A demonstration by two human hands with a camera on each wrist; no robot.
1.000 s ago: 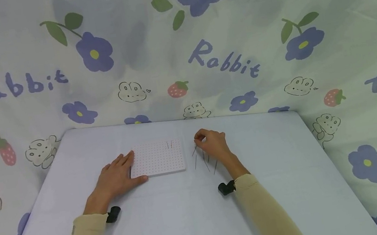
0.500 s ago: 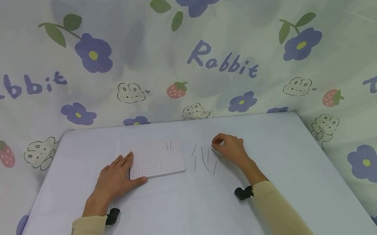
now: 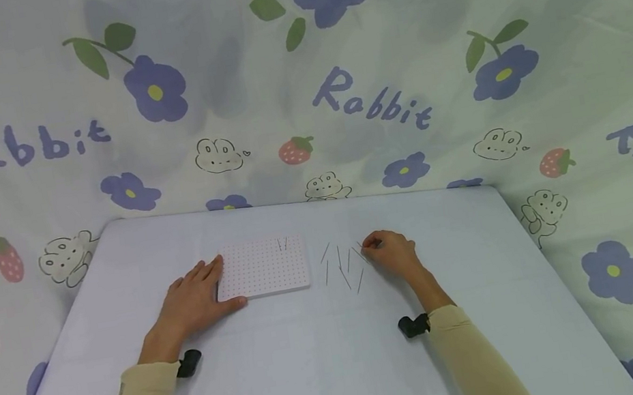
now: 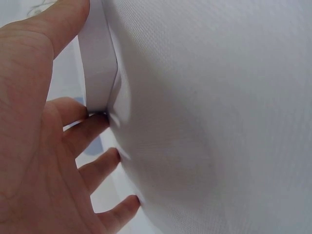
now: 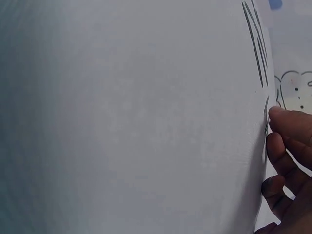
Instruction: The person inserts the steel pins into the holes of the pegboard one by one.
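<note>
A white pegboard [image 3: 262, 266] with rows of small holes lies on the table, two thin needle-like sticks [image 3: 282, 244] standing near its back right corner. My left hand [image 3: 190, 305] rests at the board's left side with fingers spread, the thumb along the front edge. In the left wrist view, straight fingers [image 4: 100, 168] reach down to the cloth beside the board's edge [image 4: 97, 63]. To the right of the board, my right hand [image 3: 392, 253] pinches at a thin dark needle-like stick [image 5: 266, 105] with curled fingers, low at the table. Its far end is hidden by the fingertips.
Several more thin sticks [image 3: 343, 269] lie scattered between the board and my right hand. A white cloth covers the table [image 3: 320, 376]. Behind it hangs a patterned curtain [image 3: 251, 97] with flowers and rabbits, also closing off both sides.
My right hand has moved right, from the left side of the scattered sticks to their right side, and now bends down at a stick there. The left hand and board stay in place.
</note>
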